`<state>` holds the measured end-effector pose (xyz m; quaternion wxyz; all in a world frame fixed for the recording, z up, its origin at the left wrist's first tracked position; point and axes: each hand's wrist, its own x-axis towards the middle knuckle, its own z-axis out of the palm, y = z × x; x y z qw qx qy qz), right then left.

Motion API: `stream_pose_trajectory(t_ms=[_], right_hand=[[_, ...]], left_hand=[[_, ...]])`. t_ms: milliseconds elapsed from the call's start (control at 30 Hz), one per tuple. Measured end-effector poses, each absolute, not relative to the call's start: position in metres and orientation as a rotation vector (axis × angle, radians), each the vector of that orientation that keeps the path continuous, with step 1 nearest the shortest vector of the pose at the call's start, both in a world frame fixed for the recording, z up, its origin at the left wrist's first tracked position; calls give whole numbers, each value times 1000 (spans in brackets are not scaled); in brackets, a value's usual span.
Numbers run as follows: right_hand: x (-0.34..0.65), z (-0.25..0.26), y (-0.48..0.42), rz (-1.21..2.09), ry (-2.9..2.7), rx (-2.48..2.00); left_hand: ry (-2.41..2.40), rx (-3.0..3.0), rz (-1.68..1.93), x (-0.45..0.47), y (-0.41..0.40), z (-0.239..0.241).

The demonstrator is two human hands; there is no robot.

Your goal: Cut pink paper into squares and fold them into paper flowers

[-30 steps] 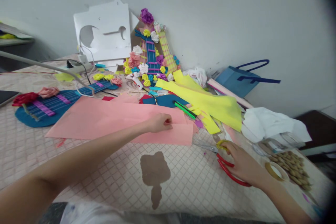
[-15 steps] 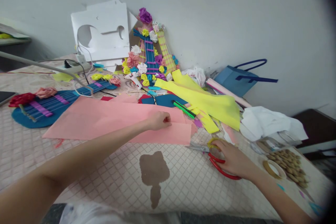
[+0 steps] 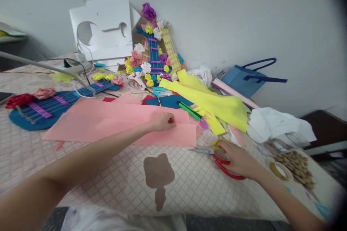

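A large pink sheet of craft paper (image 3: 89, 121) lies across the patterned tablecloth, its right end layered or folded over. My left hand (image 3: 164, 121) rests on it near that end, fingers curled and pinching at the paper. To the right, my right hand (image 3: 238, 157) holds scissors (image 3: 207, 150) with red and yellow handles. Their blades point left and sit just below the sheet's lower right corner; whether they touch it I cannot tell. Beyond the sheet lie a green utility knife (image 3: 189, 110) and yellow paper (image 3: 208, 101).
A blue paper guitar (image 3: 62, 104) lies at the left, beneath a grey rod (image 3: 46, 65). Flower-trimmed guitars (image 3: 154, 54) and a white cut-out board (image 3: 103, 30) lean on the wall, near a glue gun (image 3: 137, 79). Peanuts (image 3: 298, 168) and a tape roll (image 3: 282, 170) are at right.
The view has shifted slightly. The scissors have edged a little left beneath the paper's corner, while my left hand keeps its place on the pink sheet.
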<state>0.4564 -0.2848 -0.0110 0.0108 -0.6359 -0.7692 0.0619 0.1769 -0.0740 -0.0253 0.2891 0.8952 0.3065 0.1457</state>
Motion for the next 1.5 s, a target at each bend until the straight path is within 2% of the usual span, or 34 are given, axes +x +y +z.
stream_pose_trajectory(t_ms=[167,333,433,767,1067,1233,1500], right_hand=[[456,-9,-284,188,-2413,-2027],[457,-8,-285,173,-2406,-2031],[459,-8,-285,186,-2416,-2015],[463,-11,-285,181,-2449,-1952],[467,-9,-284,196,-2434,-1959],[471,-10,-283,203,-2437,-1972],[470,-12,-282,271,-2454,-1949]], left_hand=[[764,2542,587,180,-86,-22],[-121,2830,607,192,-99,-22],[-321,2822,491,199,-103,-27],[-334,2765,163,196,-106,-50],[-277,2731,199,196,-99,-25],[-297,2697,98,193,-105,-33],[-338,2578,145,192,-101,-35]])
